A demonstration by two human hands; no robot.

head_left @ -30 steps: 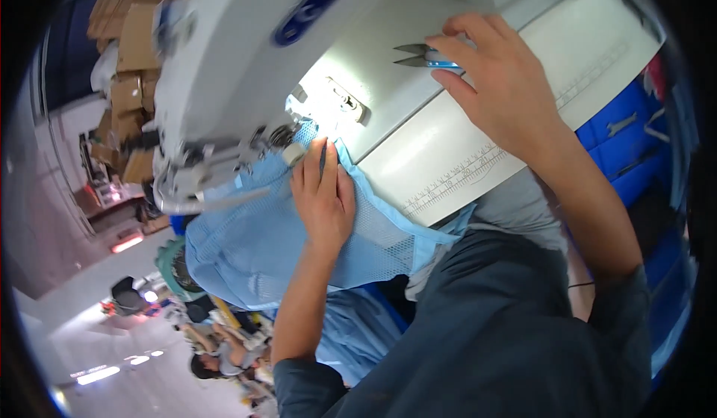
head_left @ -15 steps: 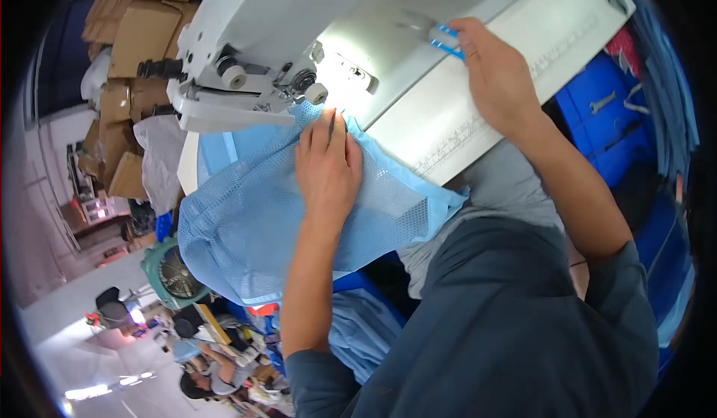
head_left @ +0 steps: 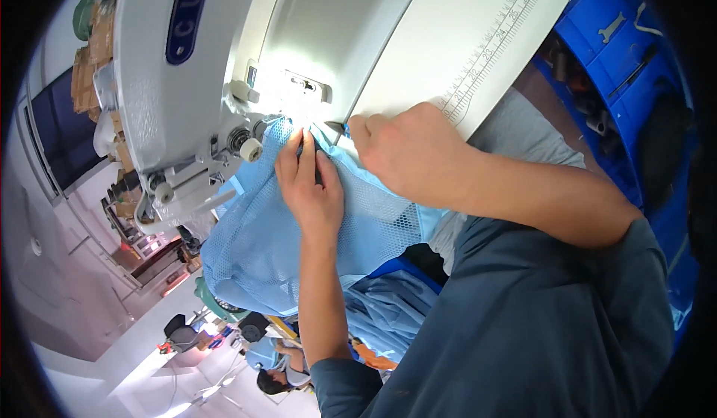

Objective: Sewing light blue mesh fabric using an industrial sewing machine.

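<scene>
Light-blue mesh fabric (head_left: 250, 242) with a smooth blue edge band hangs from the white sewing machine (head_left: 175, 112), its upper end by the lit needle area. My left hand (head_left: 312, 198) grips that upper end, fingertips close together at the edge just below the needle plate (head_left: 306, 86). To its right, my right hand (head_left: 418, 153) is closed around small blue-handled thread snips (head_left: 336, 128). Only their dark blade end and a bit of blue show; the rest is hidden in the fist. The blades point at the fabric edge beside my left fingertips.
A pale table with a printed ruler scale (head_left: 485, 52) extends to the upper right. Beyond it stands a blue tray (head_left: 597, 52) with a wrench (head_left: 612, 27) and other tools. Blue cloth (head_left: 388, 302) lies below the mesh. Another person (head_left: 280, 377) is in the background at lower left.
My right hand has come left and down from over the table to the fabric edge, bringing the snips. The left hand stays at the fabric. The whole view has shifted and turned.
</scene>
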